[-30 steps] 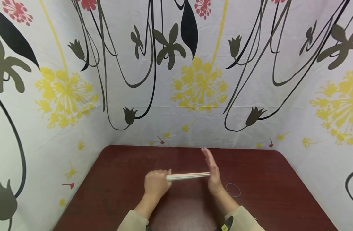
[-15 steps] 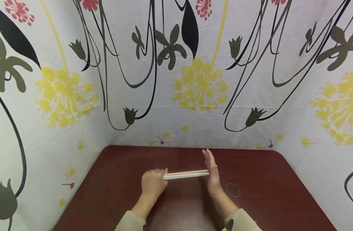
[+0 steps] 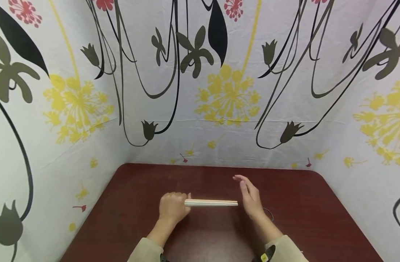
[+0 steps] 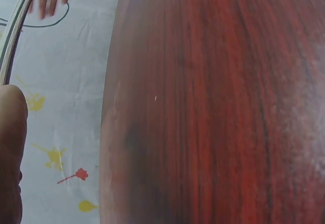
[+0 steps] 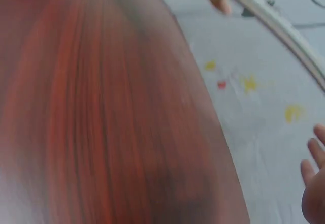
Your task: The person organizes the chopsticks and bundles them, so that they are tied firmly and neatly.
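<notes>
My left hand [image 3: 172, 207] grips one end of a bundle of pale chopsticks [image 3: 211, 203], held level above the table with the other ends pointing right. In the left wrist view the chopsticks [image 4: 14, 31] run up the left edge from my thumb and fingers [image 4: 11, 148]. My right hand [image 3: 252, 199] is raised beside the free ends, a small gap away, fingers extended and slightly bent, holding nothing. In the right wrist view the right fingers [image 5: 316, 153] show at the right edge, below the chopsticks [image 5: 277, 23].
A thin ring, like a rubber band [image 3: 272, 215], lies on the dark red wooden table [image 3: 138, 203], partly hidden behind my right wrist. A white flower-printed cloth [image 3: 200, 142] hangs along the table's back and sides.
My right hand has drawn off the chopstick ends to the right, its fingers tilting over leftward. The left hand has shifted slightly left, and the bundle now lies level with its ends more even.
</notes>
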Demonstrator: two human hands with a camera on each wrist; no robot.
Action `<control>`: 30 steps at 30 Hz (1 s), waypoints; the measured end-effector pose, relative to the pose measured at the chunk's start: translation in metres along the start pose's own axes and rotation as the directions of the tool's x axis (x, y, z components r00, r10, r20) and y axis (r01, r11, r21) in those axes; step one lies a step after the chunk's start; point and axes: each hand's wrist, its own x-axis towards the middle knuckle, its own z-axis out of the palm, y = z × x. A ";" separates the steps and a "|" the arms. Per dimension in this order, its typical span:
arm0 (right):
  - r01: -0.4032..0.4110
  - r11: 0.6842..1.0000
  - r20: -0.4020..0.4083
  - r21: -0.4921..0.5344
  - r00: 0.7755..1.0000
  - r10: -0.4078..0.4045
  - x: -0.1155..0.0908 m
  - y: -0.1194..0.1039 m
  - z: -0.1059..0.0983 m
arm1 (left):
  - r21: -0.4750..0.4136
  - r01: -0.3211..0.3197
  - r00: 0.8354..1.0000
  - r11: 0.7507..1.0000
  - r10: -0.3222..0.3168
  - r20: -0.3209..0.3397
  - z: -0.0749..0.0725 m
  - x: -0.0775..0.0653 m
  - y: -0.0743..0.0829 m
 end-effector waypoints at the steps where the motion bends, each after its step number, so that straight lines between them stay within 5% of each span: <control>1: -0.016 0.995 0.027 -0.096 0.999 0.019 0.000 0.004 -0.006 | 0.007 -0.003 1.000 1.000 0.003 0.000 0.000 -0.001 -0.001; 5: -0.022 0.898 0.213 -0.439 0.969 0.128 -0.006 0.021 -0.034 | 0.028 -0.019 0.999 0.999 0.020 -0.042 0.001 -0.001 -0.005; 9: -0.014 0.774 0.359 -0.633 0.880 0.309 -0.013 0.032 -0.064 | 0.023 -0.046 0.991 0.999 0.048 -0.122 0.001 0.001 -0.009; 13: -0.048 0.670 0.379 -0.741 0.793 0.476 -0.016 0.036 -0.093 | 0.016 -0.053 0.986 0.998 0.055 -0.156 -0.002 0.002 -0.011; 16: -0.078 0.635 0.363 -0.768 0.765 0.532 -0.017 0.039 -0.107 | 0.009 -0.038 0.986 0.999 0.039 -0.161 -0.003 0.000 -0.011; 23: -0.090 0.656 0.351 -0.749 0.786 0.509 -0.022 0.045 -0.110 | 0.003 -0.002 0.989 1.000 0.002 -0.146 -0.001 -0.005 -0.007; 28: -0.048 0.765 0.442 -0.642 0.793 0.420 -0.021 0.039 -0.098 | 0.000 0.018 0.989 1.000 -0.018 -0.147 -0.002 -0.005 -0.005; 30: -0.028 0.801 0.451 -0.598 0.814 0.365 -0.018 0.031 -0.091 | 0.000 0.021 0.988 1.000 -0.021 -0.156 -0.002 -0.003 -0.004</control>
